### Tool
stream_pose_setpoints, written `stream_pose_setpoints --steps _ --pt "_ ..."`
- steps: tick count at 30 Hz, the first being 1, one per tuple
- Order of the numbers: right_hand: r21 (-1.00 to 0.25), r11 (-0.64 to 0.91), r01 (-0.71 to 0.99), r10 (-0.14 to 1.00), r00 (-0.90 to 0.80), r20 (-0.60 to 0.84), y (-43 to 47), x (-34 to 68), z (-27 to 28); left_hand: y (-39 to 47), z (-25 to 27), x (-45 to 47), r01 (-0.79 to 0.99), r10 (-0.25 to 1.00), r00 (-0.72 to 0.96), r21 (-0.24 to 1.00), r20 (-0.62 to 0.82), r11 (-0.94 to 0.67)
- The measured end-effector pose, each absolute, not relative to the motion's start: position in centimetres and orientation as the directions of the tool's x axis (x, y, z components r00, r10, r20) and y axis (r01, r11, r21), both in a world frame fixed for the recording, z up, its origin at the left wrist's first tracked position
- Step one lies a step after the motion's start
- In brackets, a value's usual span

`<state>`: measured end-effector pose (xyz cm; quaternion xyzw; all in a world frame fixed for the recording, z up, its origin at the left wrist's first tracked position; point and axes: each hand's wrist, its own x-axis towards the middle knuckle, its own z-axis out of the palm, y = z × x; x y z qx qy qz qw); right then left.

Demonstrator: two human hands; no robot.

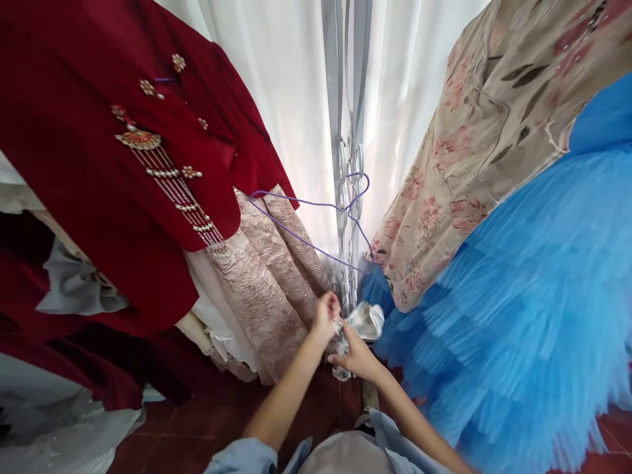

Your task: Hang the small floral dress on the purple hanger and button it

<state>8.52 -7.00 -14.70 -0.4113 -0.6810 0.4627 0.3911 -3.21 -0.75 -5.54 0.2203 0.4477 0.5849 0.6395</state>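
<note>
The person's right hand (pixel 356 354) grips a bunched pale patterned cloth (pixel 368 321), which spreads to both sides of the fingers. The left hand (pixel 326 317) is curled just beside it (whether it pinches the fabric, one cannot tell). Above, a purple wire hanger (pixel 340 209) hangs between a red velvet jacket (pixel 197 131) and a floral dress (pixel 439 171).
</note>
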Motion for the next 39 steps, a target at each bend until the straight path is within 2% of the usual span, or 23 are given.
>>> stream_pose_setpoints --steps 1,4,6,8,10,12,14,16,19,22,24,26,29,32,34,39 --pt "-0.967 0.206 0.15 0.907 -0.401 0.131 -7.1 8.2 -14.0 -2.0 -6.4 -2.0 -0.528 0.956 -0.079 0.825 -0.284 0.202" --pt "-0.998 0.026 0.051 0.9 -0.436 0.001 -7.5 8.7 -11.8 -4.3 -7.1 -1.3 -0.381 0.997 -0.027 0.923 -0.067 0.052" --pt "-0.999 -0.024 0.027 0.857 -0.514 -0.035 -7.9 10.3 -9.5 -5.1 -6.8 -2.5 -0.263 0.987 0.161 0.964 0.018 0.025" --pt "-0.999 -0.01 0.038 0.727 -0.686 -0.033 -8.3 12.4 -6.4 -6.1 -6.8 -4.0 -0.159 0.893 0.45 0.984 -0.005 0.086" --pt "-0.997 0.019 0.07 0.601 -0.798 -0.045 -8.6 14.6 -3.0 -7.5 -7.5 -4.9 -0.094 0.737 0.674 0.982 -0.059 0.164" --pt "-0.994 0.069 0.08 0.601 -0.799 -0.023 -8.7 16.8 0.0 -8.8 -8.6 -5.3 -0.04 0.628 0.772 0.978 -0.098 0.202" --pt "-0.99 0.125 0.069 0.677 -0.735 0.034 -8.7 18.9 1.9 -9.5 -9.4 -5.9 0.042 0.632 0.763 0.986 -0.136 0.161" --pt "-0.986 0.16 0.054 0.748 -0.658 0.085 -8.6 21.1 2.9 -9.0 -9.6 -7.2 0.151 0.722 0.679 0.988 -0.135 0.043" --pt "-0.986 0.157 0.048 0.822 -0.56 0.104 -8.2 23.7 3.1 -6.5 -8.4 -10.4 0.317 0.858 0.513 0.936 -0.031 -0.155" --pt "-0.992 0.11 0.063 0.866 -0.495 0.065 -7.4 24.8 2.9 -3.5 -6.0 -13.4 0.429 0.915 0.371 0.844 0.161 -0.323" --pt "-0.994 0.097 0.057 0.885 -0.462 0.06 -6.5 24.9 2.8 -2.0 -3.8 -14.5 0.453 0.894 0.288 0.774 0.343 -0.443" --pt "-0.992 0.117 0.035 0.898 -0.43 0.091 -5.4 25.1 2.8 -1.2 -1.3 -14.6 0.405 0.83 0.247 0.725 0.5 -0.557" --pt "-0.987 0.16 -0.014 0.911 -0.383 0.153 -3.7 26.3 2.9 -1.2 2.2 -13.1 0.223 0.737 0.289 0.706 0.611 -0.672" --pt "-0.984 0.166 -0.064 0.921 -0.346 0.178 -2.0 28.3 2.7 -1.5 4.7 -10.8 0.118 0.721 0.278 0.722 0.635 -0.682" --pt "-0.984 0.161 -0.08 0.929 -0.325 0.178 -0.9 29.5 2.5 -1.2 5.8 -9.5 0.153 0.76 0.207 0.747 0.617 -0.648" --pt "-0.979 0.197 -0.057 0.961 -0.189 0.204 4.0 30.2 1.7 2.2 7.5 -6.8 0.277 0.897 0.141 0.853 0.419 -0.442"
